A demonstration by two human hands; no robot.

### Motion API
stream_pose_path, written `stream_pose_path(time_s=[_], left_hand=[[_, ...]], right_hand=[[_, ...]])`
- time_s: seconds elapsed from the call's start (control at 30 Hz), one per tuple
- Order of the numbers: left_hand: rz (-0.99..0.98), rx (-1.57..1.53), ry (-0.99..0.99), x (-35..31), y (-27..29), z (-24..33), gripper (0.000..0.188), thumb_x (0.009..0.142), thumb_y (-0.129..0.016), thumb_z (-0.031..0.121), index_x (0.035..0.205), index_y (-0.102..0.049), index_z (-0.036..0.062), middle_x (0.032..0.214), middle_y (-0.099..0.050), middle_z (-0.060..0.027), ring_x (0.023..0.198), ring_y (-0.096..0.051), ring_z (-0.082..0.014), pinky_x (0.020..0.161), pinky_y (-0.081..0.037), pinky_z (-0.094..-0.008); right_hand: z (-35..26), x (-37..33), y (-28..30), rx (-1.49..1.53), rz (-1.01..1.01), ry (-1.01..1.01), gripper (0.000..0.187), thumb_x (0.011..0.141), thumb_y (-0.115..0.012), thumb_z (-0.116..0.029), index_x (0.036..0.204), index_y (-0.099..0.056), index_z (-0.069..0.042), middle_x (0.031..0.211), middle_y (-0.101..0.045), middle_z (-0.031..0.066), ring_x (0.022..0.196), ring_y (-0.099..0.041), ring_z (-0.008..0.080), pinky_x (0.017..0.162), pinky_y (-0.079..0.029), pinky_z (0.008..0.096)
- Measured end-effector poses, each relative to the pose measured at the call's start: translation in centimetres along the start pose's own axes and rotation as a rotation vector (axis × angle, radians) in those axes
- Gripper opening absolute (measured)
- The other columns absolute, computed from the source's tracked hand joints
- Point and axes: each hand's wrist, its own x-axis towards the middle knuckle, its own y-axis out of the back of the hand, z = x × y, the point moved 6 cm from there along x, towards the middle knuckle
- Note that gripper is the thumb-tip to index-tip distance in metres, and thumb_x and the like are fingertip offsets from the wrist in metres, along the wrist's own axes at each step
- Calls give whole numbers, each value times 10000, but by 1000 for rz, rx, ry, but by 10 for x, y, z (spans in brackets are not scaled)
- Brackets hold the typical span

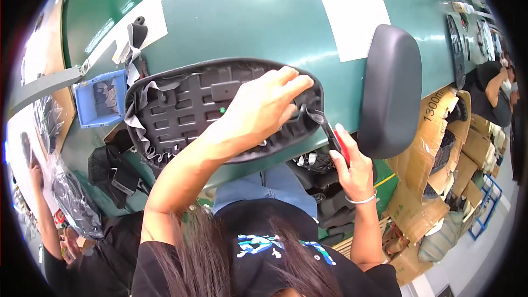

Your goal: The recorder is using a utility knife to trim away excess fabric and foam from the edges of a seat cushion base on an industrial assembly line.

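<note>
A black padded seat (223, 91) lies upside down on the green table, its ribbed plastic base facing up. Loose grey-black cover fabric (144, 96) runs in folds around the inside of its rim. My left hand (269, 102) reaches across the base, its fingers curled over the seat's right rim. In my right hand (355, 168) is a slim tool with a red and black handle (342, 146); its tip meets the cover edge at the seat's right end. Whether it is a cutter or pliers I cannot tell.
Another black seat (391, 91) rests on the table at the right. A blue bin (102, 99) with scraps stands left, near black fabric pieces (115, 173). White sheets (349, 11) lie on the table. Cardboard boxes (429, 137) stand right. Other people work at both sides.
</note>
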Motion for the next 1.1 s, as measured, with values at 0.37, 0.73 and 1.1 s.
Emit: stream_pose_path(time_s=[0.37,0.73,1.1], left_hand=[[138,230,-46,7,-20,-38,252,622,-725,81,798,-545,88,713,-558,-38,735,-537,-222,755,-367,-367],[1084,-986,211,-14,104,-135,299,921,-599,336,784,-575,71,697,-530,-11,696,-502,-128,684,-457,-288],[136,321,263,4,-9,0,286,692,-768,348,804,-667,106,878,-543,-52,929,-476,-248,822,-332,-402]], right_hand=[[-20,88,-6,-422,-54,357,571,843,-646,-150,1368,-469,-288,627,-496,91,498,-533,332,460,-429,426],[-26,-10,-43,-248,45,-98,592,887,-595,-194,1431,-369,-145,715,-602,174,567,-588,382,515,-471,468],[-4,20,-16,468,261,-242,525,935,-539,-92,1417,-331,-55,1019,-636,93,595,-515,75,526,-464,223]])
